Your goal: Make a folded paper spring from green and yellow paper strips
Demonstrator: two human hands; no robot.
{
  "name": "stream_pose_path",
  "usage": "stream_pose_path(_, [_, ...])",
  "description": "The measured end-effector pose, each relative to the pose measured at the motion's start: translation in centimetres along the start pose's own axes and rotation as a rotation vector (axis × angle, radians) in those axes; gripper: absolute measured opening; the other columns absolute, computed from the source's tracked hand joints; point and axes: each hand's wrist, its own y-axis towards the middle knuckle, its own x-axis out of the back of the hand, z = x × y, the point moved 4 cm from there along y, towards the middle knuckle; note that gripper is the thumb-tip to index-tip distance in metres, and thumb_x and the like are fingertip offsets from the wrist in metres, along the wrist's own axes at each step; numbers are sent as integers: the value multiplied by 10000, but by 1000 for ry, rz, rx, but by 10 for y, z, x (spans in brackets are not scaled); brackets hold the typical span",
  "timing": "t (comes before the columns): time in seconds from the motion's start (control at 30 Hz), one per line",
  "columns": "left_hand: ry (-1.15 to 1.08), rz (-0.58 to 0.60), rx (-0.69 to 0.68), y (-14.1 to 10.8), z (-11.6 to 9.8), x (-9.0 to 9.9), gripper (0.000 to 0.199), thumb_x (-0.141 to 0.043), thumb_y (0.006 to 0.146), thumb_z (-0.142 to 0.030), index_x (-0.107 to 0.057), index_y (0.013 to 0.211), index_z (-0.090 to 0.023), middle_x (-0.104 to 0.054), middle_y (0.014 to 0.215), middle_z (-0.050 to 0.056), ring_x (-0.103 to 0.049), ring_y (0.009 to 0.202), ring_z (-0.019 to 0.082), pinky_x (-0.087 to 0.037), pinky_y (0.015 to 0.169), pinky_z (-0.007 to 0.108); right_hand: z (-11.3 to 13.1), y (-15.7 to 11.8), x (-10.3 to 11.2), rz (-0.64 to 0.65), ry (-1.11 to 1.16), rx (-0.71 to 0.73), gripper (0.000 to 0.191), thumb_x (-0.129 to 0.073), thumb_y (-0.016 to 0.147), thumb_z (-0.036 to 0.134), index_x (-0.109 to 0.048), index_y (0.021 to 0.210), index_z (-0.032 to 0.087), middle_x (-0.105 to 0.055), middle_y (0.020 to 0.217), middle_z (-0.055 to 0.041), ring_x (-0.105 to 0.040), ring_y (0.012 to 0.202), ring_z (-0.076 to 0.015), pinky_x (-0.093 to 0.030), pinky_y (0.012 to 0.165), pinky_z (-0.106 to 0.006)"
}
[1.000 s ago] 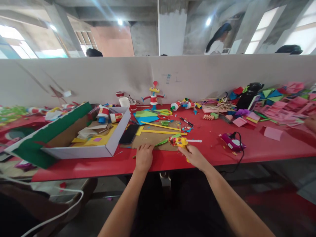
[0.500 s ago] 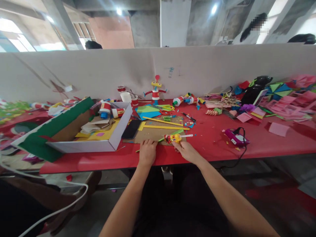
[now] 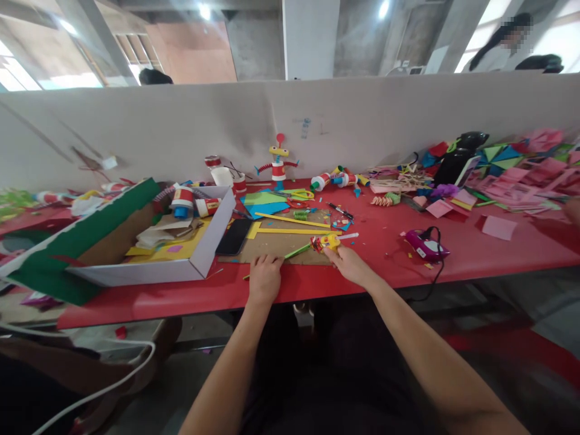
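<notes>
My right hand [image 3: 348, 264] is closed around a small yellow and red hot glue gun [image 3: 327, 242], with a pale glue stick jutting from its right end. The gun's front end points left, just past the right end of a narrow green paper strip [image 3: 296, 251]. Pressed down over that strip is my left hand [image 3: 265, 277], its fingers bent together; the strip shows on both sides of it. Under the strip lies a piece of brown cardboard [image 3: 272, 243]. Yellow paper strips [image 3: 292, 230] and a green paper coil [image 3: 301, 214] lie farther back on the cardboard.
To the left stands an open box [image 3: 136, 272] with paper and cup pieces in it, beside a black phone [image 3: 234, 237]. A paper-cup robot figure [image 3: 279, 170] and yellow scissors [image 3: 301, 194] are behind. On the right are a purple corded device [image 3: 426, 246] and pink paper pieces [image 3: 498, 228].
The glue gun in my right hand has moved right along the green strip, baring more of it. My left hand stays pressed on the strip. The view has shifted slightly.
</notes>
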Motion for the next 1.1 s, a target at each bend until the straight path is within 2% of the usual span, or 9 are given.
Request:
stream_pose_path(0.2, [22,-12,-6,1,0,0,357,-370,823,-129,-652,1025,-212,-643,976,105,-544,908,244,-356,820,389,-10,8,19,-24,-149,-31,424,-328,867,525,-504,670,194,-562,570,-26,-532,538,-157,-333,504,-239])
stream_pose_path(0.43, [21,-16,-14,1,1,-1,347,-380,820,-128,-656,1018,-202,-647,973,103,-549,894,247,-360,817,391,-18,12,33,-46,-202,-82,411,-321,880,492,-525,707,181,-586,593,-51,-551,549,-175,-343,521,-251])
stream_pose_path(0.53, [26,-9,-15,2,0,1,346,-386,815,-120,-651,1021,-204,-644,976,101,-548,898,248,-358,808,388,-8,7,26,-31,-216,-34,415,-305,889,482,-557,776,172,-605,641,-61,-561,585,-182,-341,534,-248])
stream_pose_path(0.63, [26,-5,-23,1,0,2,345,-386,816,-124,-650,1023,-206,-641,970,101,-545,899,247,-358,809,385,11,-1,9,10,-169,41,394,-307,893,481,-556,893,175,-620,710,-54,-580,645,-182,-337,539,-230])
stream_pose_path(0.77, [18,-2,-19,1,1,1,363,-379,814,-126,-640,1051,-212,-633,960,111,-544,895,243,-359,807,385,32,-10,-19,132,-163,78,479,-261,888,533,-561,787,174,-589,630,-48,-555,568,-174,-298,493,-230])
stream_pose_path(0.83, [14,-5,-18,1,1,1,366,-378,814,-126,-639,1056,-214,-633,958,109,-546,892,240,-361,806,384,37,-12,-23,160,-167,94,498,-256,885,545,-571,777,175,-593,627,-50,-558,567,-179,-303,497,-235])
stream_pose_path(0.9, [11,-14,-22,0,1,0,358,-383,817,-129,-641,1049,-218,-635,963,105,-548,896,238,-362,809,384,35,-12,-17,166,-174,96,496,-258,887,537,-585,811,171,-617,669,-63,-586,620,-197,-333,528,-241])
stream_pose_path(0.97, [10,-19,-18,0,2,0,347,-387,821,-133,-647,1034,-221,-639,969,101,-550,898,237,-364,810,384,26,-10,-1,148,-197,84,478,-260,898,509,-593,885,166,-647,754,-83,-613,707,-217,-369,580,-250])
stream_pose_path(1.1, [0,-37,-2,0,2,-1,347,-387,817,-117,-653,1020,-210,-648,985,103,-558,903,240,-369,819,388,-10,-3,46,-39,-431,-29,412,-288,916,421,-545,1077,142,-656,933,-142,-620,880,-260,-401,683,-279])
